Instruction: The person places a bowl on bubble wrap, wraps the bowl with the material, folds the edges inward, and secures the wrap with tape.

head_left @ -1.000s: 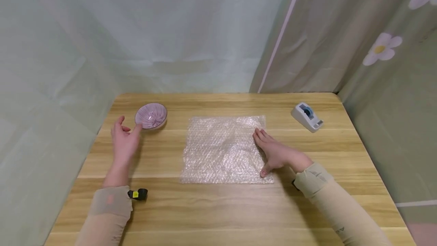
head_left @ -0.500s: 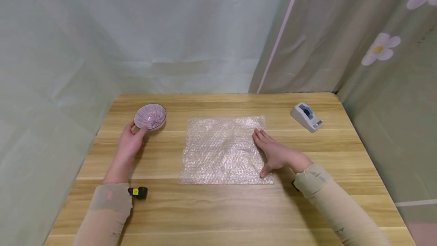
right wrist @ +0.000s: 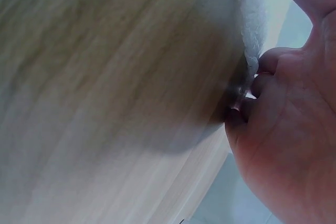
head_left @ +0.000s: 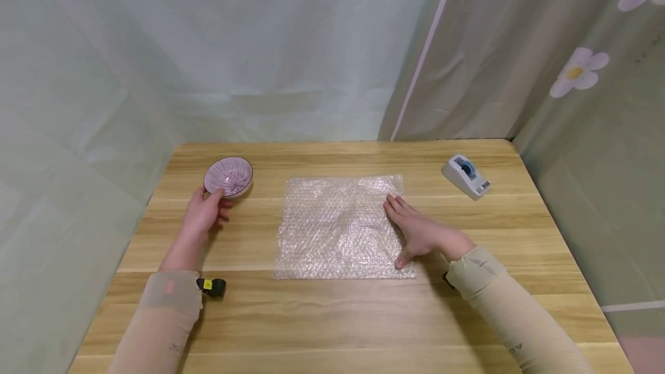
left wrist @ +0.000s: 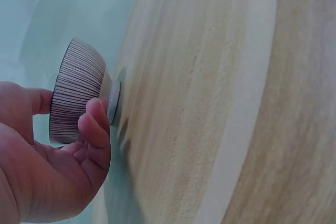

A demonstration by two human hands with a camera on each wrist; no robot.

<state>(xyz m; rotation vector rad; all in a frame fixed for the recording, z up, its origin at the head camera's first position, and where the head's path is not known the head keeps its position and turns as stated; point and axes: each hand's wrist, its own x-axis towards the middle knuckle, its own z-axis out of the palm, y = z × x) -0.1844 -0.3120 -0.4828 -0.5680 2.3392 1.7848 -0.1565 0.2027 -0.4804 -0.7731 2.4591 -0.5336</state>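
Observation:
At the back left of the table, my left hand grips the near rim of a small bowl, purple-streaked inside. In the left wrist view the bowl shows fine dark stripes outside; my thumb lies at its rim and curled fingers are close by its foot. A flat sheet of bubble wrap covers the table's middle. My right hand rests on its right edge, fingers extended and thumb spread toward the near corner. In the right wrist view, the fingertips meet the wrap's edge.
A white tape dispenser with a blue core stands at the back right of the wooden table. Curtains hang behind the table and along both sides.
My left hand has moved right and closed on the bowl's rim, its other fingers shifting under the bowl's near side. The right hand and the bubble wrap have stayed put.

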